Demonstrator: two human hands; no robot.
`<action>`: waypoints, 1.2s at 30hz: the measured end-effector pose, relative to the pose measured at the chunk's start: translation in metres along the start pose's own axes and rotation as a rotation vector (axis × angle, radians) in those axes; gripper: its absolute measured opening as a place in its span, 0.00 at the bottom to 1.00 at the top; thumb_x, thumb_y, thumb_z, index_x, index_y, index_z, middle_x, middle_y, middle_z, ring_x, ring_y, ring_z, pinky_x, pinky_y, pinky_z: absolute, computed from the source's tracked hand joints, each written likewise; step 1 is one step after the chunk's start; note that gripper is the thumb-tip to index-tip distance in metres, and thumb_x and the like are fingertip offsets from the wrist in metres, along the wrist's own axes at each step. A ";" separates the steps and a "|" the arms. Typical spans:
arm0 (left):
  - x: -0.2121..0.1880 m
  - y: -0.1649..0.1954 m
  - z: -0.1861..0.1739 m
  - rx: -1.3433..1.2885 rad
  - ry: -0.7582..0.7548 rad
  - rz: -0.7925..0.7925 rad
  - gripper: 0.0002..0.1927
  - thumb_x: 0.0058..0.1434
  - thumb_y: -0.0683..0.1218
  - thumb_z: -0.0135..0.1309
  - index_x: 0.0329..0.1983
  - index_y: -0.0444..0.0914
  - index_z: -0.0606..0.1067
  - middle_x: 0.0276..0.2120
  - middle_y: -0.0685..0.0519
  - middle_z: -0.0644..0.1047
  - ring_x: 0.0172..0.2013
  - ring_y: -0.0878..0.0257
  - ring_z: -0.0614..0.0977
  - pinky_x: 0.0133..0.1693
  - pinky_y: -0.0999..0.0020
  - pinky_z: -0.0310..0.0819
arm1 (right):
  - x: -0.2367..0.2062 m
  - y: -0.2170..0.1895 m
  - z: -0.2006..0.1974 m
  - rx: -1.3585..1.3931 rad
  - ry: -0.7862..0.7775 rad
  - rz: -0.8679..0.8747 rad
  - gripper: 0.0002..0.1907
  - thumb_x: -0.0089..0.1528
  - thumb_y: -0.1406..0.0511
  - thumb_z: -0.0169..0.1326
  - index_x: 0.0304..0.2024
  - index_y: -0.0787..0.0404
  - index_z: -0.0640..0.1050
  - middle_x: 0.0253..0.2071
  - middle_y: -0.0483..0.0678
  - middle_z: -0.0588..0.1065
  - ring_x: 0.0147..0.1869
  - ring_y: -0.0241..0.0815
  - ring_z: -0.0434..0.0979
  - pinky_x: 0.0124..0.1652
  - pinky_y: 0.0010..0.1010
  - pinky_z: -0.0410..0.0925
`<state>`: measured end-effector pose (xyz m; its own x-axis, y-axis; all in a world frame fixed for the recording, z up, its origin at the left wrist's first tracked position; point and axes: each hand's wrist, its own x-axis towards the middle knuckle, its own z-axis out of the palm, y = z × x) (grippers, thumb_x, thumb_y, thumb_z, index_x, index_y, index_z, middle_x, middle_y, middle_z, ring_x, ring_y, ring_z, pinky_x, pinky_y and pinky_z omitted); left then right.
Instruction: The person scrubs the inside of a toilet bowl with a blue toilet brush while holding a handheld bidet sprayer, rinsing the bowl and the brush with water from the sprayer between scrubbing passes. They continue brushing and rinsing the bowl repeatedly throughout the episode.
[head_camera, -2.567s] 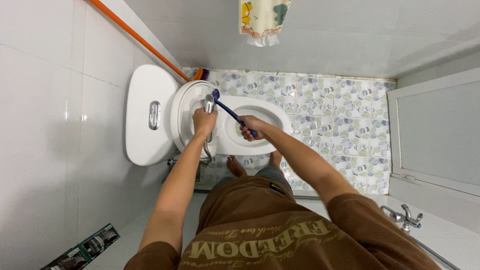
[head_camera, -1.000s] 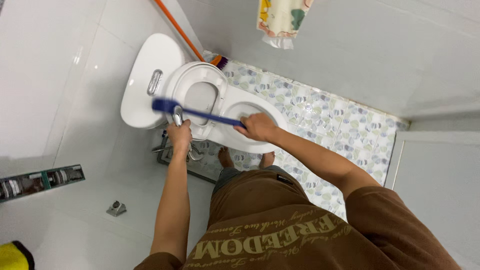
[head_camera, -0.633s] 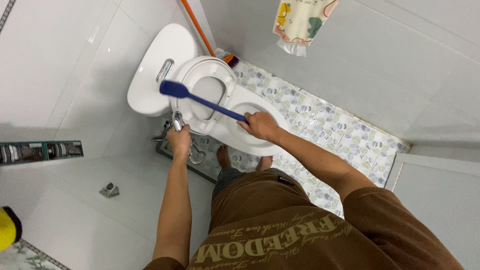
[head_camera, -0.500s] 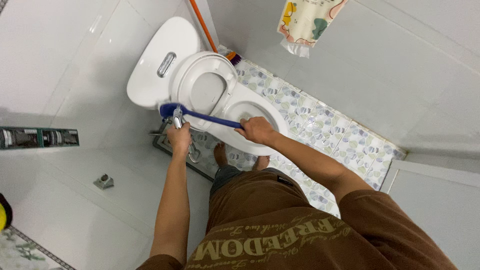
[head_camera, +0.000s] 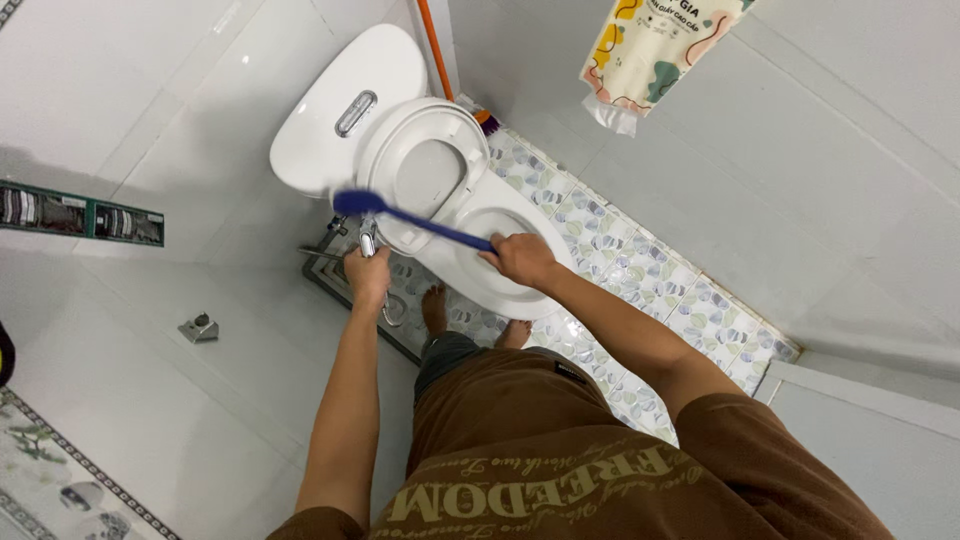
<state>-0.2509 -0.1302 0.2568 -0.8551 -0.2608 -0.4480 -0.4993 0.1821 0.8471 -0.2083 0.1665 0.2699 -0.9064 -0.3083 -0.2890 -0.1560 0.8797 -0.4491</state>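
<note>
Small white-tiled bathroom, floor of patterned blue-grey mosaic tile (head_camera: 640, 265) along the right of the fixture, plain white wall tile elsewhere. A printed plastic bag (head_camera: 655, 50) hangs on the far wall; an orange broom handle (head_camera: 436, 45) leans in the corner behind the cistern.

White ceramic toilet (head_camera: 330, 110) stands with seat and lid raised against the tank, bowl rim exposed. Person stands barefoot close in front, brown shirt, both arms extended.

Right hand (head_camera: 520, 258) is closed around the near end of a blue plastic long-handled toilet brush (head_camera: 420, 218). The handle runs up-left across the raised seat; the brush head sits over the left edge of the rim, near the seat hinge side. Whether the bristles touch the ceramic cannot be told.

Left hand (head_camera: 367, 275) is wrapped around a chrome bidet spray nozzle (head_camera: 367, 240), its head pointing up toward the brush head, just beside it. Thumb position on the trigger is hidden. No water stream is visible. The hose (head_camera: 392, 312) loops down below the hand.

Judgement on technique: scrubbing and rinsing here works best with the spray angled down into the bowl, not across the rim, so splash stays inside. Keep the brush head low and pressed flat to the ceramic, short strokes, nozzle close behind it.

A small metal floor fitting (head_camera: 200, 327) lies well apart to the left.
</note>
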 end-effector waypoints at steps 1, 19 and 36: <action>-0.002 -0.002 0.000 0.042 0.014 -0.009 0.13 0.60 0.43 0.57 0.23 0.35 0.69 0.15 0.54 0.69 0.13 0.64 0.69 0.18 0.64 0.60 | 0.001 -0.002 0.001 -0.048 -0.018 -0.040 0.27 0.69 0.47 0.44 0.42 0.64 0.76 0.23 0.58 0.76 0.29 0.62 0.78 0.33 0.51 0.71; -0.010 -0.052 -0.015 0.182 0.085 0.032 0.15 0.58 0.46 0.59 0.23 0.31 0.72 0.18 0.51 0.73 0.20 0.62 0.72 0.27 0.60 0.64 | 0.006 0.024 0.047 -0.121 -0.188 -0.017 0.27 0.67 0.47 0.47 0.42 0.64 0.77 0.26 0.57 0.78 0.30 0.59 0.79 0.33 0.50 0.72; -0.032 -0.035 0.019 0.468 -0.010 0.158 0.14 0.57 0.49 0.59 0.29 0.31 0.79 0.24 0.38 0.79 0.27 0.46 0.82 0.34 0.53 0.73 | -0.005 0.053 0.057 -0.058 -0.161 -0.004 0.26 0.64 0.47 0.53 0.33 0.64 0.81 0.22 0.54 0.75 0.28 0.55 0.77 0.33 0.47 0.71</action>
<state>-0.2087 -0.1107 0.2357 -0.9255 -0.1872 -0.3293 -0.3707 0.6258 0.6863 -0.1897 0.1942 0.1988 -0.8317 -0.3620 -0.4211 -0.1864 0.8963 -0.4023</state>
